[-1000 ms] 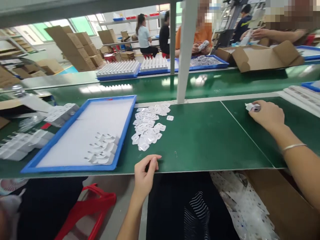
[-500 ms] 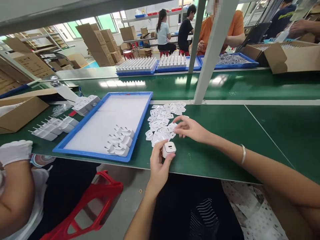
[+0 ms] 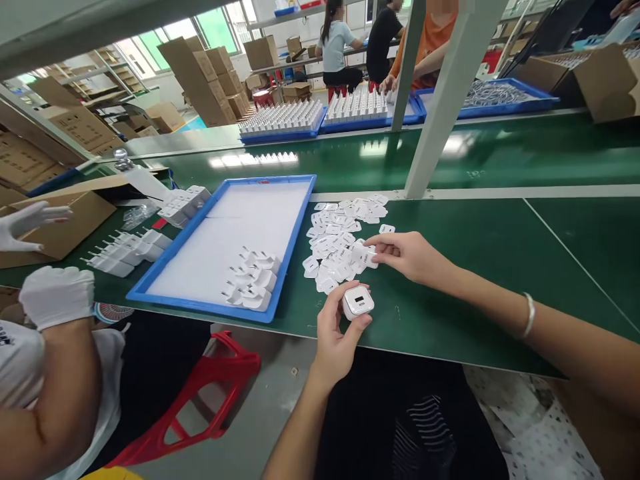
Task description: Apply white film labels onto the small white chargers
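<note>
Left hand (image 3: 336, 337): closed round white charger (image 3: 358, 301), port face up, at near table edge. Right hand (image 3: 406, 255): just beyond, fingertips pinching one sticker (image 3: 369, 256) at label pile (image 3: 340, 240), up-left of charger. Further left: blue tray (image 3: 293, 250) with chargers

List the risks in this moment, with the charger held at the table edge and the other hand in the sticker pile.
1. The left hand pinches the white charger right at the edge of the green table; a slip would likely drop it to the floor.
2. The right hand picks in a loose, overlapping pile of white stickers; it may lift two at once or scatter some.
</note>
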A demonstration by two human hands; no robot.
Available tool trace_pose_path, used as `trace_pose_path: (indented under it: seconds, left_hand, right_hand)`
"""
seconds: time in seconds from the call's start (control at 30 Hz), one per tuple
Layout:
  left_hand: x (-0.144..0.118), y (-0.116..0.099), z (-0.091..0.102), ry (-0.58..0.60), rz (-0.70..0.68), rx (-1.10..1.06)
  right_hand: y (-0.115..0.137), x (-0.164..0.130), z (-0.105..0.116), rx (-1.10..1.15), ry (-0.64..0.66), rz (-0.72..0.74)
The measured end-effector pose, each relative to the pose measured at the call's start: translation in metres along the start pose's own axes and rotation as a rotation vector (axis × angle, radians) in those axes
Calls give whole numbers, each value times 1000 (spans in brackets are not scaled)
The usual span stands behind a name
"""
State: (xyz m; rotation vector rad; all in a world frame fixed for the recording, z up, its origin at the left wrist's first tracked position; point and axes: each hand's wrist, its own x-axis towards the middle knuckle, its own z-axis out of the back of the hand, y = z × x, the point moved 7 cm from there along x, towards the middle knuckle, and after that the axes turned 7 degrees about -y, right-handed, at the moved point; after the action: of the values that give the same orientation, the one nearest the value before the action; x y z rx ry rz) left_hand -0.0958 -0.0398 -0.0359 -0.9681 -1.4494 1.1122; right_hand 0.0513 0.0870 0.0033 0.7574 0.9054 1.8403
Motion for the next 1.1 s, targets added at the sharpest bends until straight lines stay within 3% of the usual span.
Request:
trace_pose_path:
  seconds: [0.17,0.33,0.53,0.77,0.93,1.1]
  left_hand:
    - [-1,5,-1,26,66,-61]
    - [5,1,-6,47,99,-209]
    - [5,-1,-10,36,194,-28]
    - [3,-3,-8,100,113,-111]
    - [2,-3,-4,79,66,-2]
    - [5,-10,-5,89,-47,99]
  right_hand:
    - [-16,-32,1,445,111,-275]
    - [-25,-39,-2,607,146,-316]
    - [-17,-47,-15,750,202,-410]
    - [-9,-59,-24,881,250,-502]
    - [-3,-59,-23,899,231,-444]
    - [0,-63,-29,898,297,-462]
